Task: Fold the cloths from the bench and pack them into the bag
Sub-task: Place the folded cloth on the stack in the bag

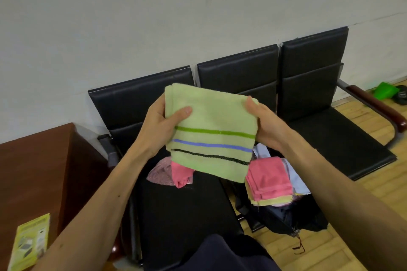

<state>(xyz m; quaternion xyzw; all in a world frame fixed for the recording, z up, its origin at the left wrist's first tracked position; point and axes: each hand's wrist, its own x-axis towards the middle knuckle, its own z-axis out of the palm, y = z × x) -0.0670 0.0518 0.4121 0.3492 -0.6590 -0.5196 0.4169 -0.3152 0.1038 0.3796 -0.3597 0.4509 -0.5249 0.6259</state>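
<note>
My left hand (163, 125) pinches the left edge of the folded green towel (211, 116), thumb on the face. My right hand (264, 125) grips the right edge, fingers behind. The towel is in the air above the bench's (187, 209) left seat. Below it on that seat are a crumpled pink cloth (181, 175) and a mauve cloth (159, 171), both partly hidden. A folded stack (268, 179), pink on top, sits on the dark bag (286, 215) by the middle seat's front edge. The towel faces me and is nearly square; its stripes run hand to hand, striped end lowest.

Black bench (237, 77): pink cloth (181, 175), mauve cloth (158, 171) (both crumpled) on seat
</note>
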